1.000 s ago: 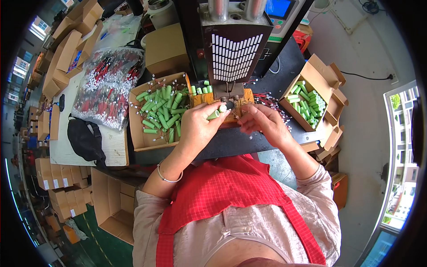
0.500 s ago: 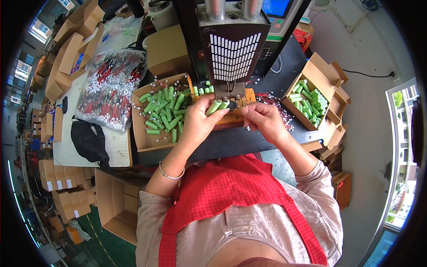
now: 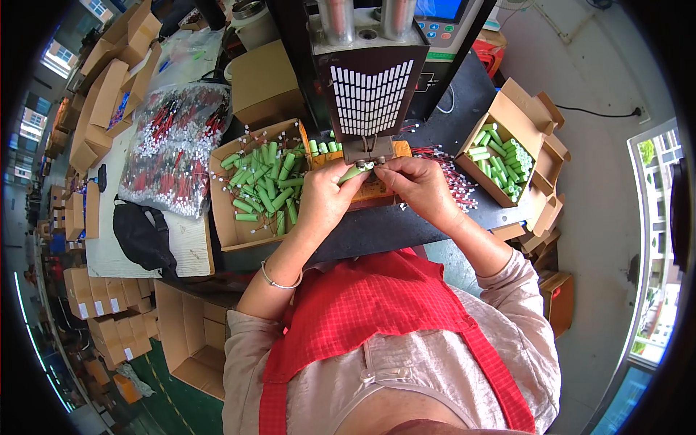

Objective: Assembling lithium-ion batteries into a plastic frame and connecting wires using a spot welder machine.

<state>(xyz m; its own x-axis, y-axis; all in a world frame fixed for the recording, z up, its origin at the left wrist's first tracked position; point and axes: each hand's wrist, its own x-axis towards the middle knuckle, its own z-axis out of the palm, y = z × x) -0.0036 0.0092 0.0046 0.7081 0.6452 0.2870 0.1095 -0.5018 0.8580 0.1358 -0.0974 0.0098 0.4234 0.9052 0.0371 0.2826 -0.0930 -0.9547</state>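
My left hand [image 3: 328,192] is closed around a green cylindrical battery cell [image 3: 352,174], its end tilted up under the machine's head. My right hand [image 3: 422,187] meets it from the other side, thumb and fingers pinched together at the cell's end; what they pinch is too small to make out. Just above both hands is the spot welder [image 3: 373,94], with a dark front panel of white slots and two electrode tips at its bottom. An orange worn block [image 3: 373,194] lies beneath my fingers. Several more green cells [image 3: 322,147] stand behind my left hand.
Left stands an open cardboard box [image 3: 232,232] of green cells with wires. Right of my right hand lie red and black connector wires [image 3: 453,177], then a carton [image 3: 484,190] of green cells. Farther left are a bag of wires [image 3: 170,156] and a black pouch [image 3: 141,235].
My right hand has moved left and up, and its fingertips now meet the cell by my left fingers. The cells in my left hand have been raised closer to the electrode tips.
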